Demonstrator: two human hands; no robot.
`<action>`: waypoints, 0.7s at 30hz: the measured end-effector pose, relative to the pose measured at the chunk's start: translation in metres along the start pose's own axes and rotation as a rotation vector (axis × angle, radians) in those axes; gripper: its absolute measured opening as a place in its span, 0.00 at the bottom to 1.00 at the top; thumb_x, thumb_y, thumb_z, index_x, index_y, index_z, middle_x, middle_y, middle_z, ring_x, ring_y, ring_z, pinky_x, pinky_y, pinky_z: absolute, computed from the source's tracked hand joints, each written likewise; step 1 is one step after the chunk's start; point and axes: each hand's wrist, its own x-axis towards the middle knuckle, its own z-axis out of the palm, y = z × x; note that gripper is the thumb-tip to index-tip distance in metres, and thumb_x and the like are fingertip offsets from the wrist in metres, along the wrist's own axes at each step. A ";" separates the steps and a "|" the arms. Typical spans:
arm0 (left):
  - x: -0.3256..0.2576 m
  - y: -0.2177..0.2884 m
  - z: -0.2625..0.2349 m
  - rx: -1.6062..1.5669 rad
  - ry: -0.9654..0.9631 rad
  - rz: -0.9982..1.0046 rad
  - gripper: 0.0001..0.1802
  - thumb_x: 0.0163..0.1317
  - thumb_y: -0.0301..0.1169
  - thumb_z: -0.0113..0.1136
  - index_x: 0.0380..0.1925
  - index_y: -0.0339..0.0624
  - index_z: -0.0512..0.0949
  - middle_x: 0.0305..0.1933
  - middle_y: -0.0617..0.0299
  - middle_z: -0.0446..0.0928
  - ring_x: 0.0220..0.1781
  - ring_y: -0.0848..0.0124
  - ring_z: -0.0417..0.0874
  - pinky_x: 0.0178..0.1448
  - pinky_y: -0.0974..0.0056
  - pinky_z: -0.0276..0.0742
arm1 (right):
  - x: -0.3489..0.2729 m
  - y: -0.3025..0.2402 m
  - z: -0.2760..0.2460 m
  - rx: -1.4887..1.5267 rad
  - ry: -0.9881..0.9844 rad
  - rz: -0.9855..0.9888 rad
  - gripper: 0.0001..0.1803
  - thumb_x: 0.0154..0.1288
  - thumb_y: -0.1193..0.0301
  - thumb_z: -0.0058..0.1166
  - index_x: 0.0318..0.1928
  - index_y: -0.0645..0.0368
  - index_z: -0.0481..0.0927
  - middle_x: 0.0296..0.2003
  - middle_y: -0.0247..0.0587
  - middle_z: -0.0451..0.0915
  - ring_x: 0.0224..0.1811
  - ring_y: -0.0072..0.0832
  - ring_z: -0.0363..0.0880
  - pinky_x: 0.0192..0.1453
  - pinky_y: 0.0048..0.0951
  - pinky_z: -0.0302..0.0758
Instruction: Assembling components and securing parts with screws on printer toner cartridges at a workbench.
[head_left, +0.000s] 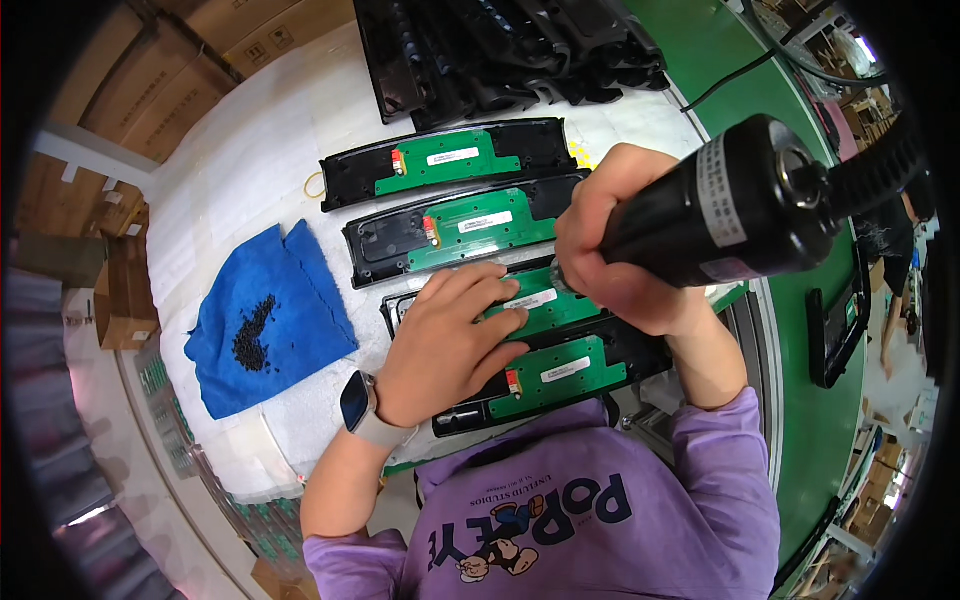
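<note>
My right hand [625, 240] is wrapped round a black electric screwdriver [680, 215], with its thick cord running off to the right. The tool's tip end meets the right part of a green circuit board [545, 318] set in a black plastic panel, the third in a column; the exact contact is hidden by my fingers. Across the left part of this same panel lies my left hand [445, 345], fingers spread and pressing flat. Below it is another panel with a green board [590, 370]. Two similar panels, an upper one [350, 168] and a lower one [375, 235], lie farther away.
A blue cloth [240, 300] at the left bears a heap of small black screws [250, 340]. Black plastic parts [500, 60] are piled at the back. A green work surface [735, 75] runs along the right, with a black frame [840, 325] on it. Cardboard boxes [150, 90] stand back left.
</note>
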 end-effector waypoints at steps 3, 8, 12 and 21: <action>0.000 0.000 -0.001 -0.004 -0.013 0.005 0.12 0.47 0.33 0.64 0.32 0.41 0.78 0.44 0.58 0.73 0.54 0.59 0.70 0.54 0.58 0.66 | -0.002 -0.005 -0.003 0.080 -0.025 0.055 0.16 0.48 0.75 0.62 0.29 0.61 0.65 0.16 0.34 0.66 0.15 0.20 0.65 0.19 0.20 0.62; 0.001 0.005 0.000 0.026 -0.030 -0.009 0.13 0.47 0.34 0.64 0.32 0.42 0.78 0.44 0.59 0.72 0.54 0.59 0.70 0.55 0.58 0.65 | -0.008 -0.007 -0.002 0.102 0.037 -0.009 0.20 0.48 0.68 0.64 0.33 0.62 0.66 0.16 0.33 0.67 0.15 0.20 0.65 0.19 0.20 0.62; -0.002 0.016 -0.008 0.106 -0.065 0.014 0.18 0.45 0.37 0.66 0.37 0.42 0.77 0.45 0.55 0.72 0.55 0.55 0.70 0.56 0.54 0.66 | -0.006 -0.018 -0.035 0.455 -0.102 -0.263 0.22 0.51 0.66 0.61 0.43 0.62 0.67 0.19 0.31 0.69 0.16 0.18 0.68 0.22 0.21 0.66; -0.025 0.059 0.018 0.202 -0.283 0.127 0.25 0.48 0.40 0.62 0.47 0.43 0.73 0.57 0.56 0.69 0.64 0.57 0.65 0.60 0.52 0.65 | -0.026 -0.044 -0.093 0.565 -0.215 -0.377 0.23 0.57 0.56 0.57 0.44 0.56 0.66 0.21 0.26 0.74 0.16 0.19 0.75 0.30 0.24 0.73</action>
